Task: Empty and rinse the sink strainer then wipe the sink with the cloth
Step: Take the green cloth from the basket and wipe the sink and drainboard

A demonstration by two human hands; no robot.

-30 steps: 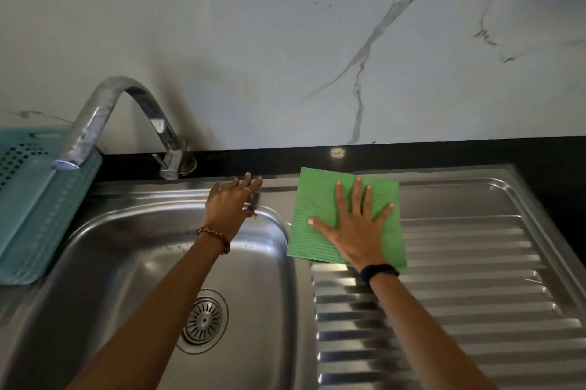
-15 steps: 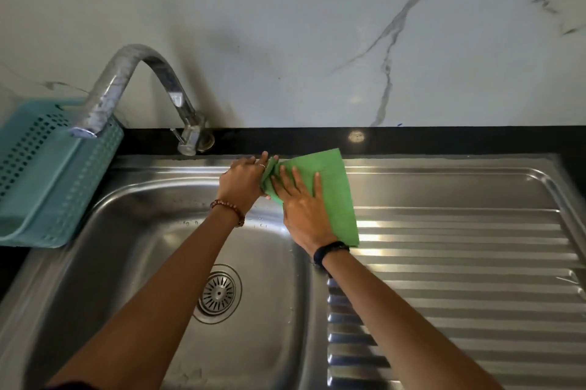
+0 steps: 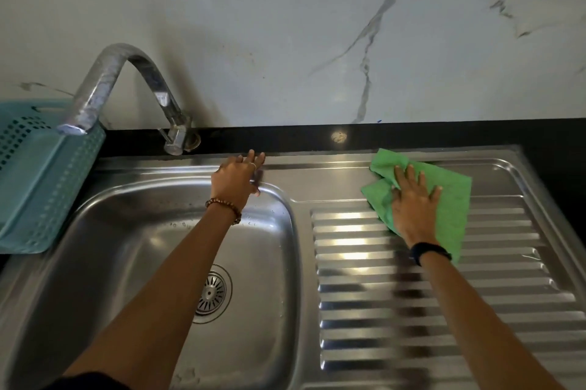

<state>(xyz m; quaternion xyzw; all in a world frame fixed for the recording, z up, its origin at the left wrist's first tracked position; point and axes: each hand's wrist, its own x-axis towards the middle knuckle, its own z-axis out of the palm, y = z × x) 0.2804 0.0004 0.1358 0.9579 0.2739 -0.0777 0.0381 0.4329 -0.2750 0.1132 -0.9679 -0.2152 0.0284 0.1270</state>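
On the ribbed drainboard (image 3: pixel 428 310) right of the basin, the right hand (image 3: pixel 413 208) lies flat on the green cloth (image 3: pixel 450 199), fingers straight and spread, palm pressing down. Nothing curled round the fabric. The cloth is partly folded and bunched at its far-left corner, near the sink's back rim; its right part lies flat over the first ridges and the smooth strip behind them. A dark band (image 3: pixel 429 252) sits on that wrist.

Left hand (image 3: pixel 236 181) rests on the back-right corner of the basin rim, fingers stretched out toward the black counter strip (image 3: pixel 285 137), relaxed, holding nothing (ring on one finger, bead bracelet (image 3: pixel 223 208) at the wrist). Its forearm crosses over the sink (image 3: pixel 133 231).

The strainer (image 3: pixel 211 293) sits in the drain hole at the basin floor, partly hidden behind the left forearm; whether anything lies in it I cannot tell. A few water drops show on the basin's back wall and near the right wall.

The curved metal tap (image 3: pixel 126 85) stands at the back-left, spout end out over the teal perforated basket (image 3: pixel 35 180), which sits at the sink's left edge. No water running from it. Behind everything, a white marble-look wall (image 3: pixel 317 24) with grey veins.
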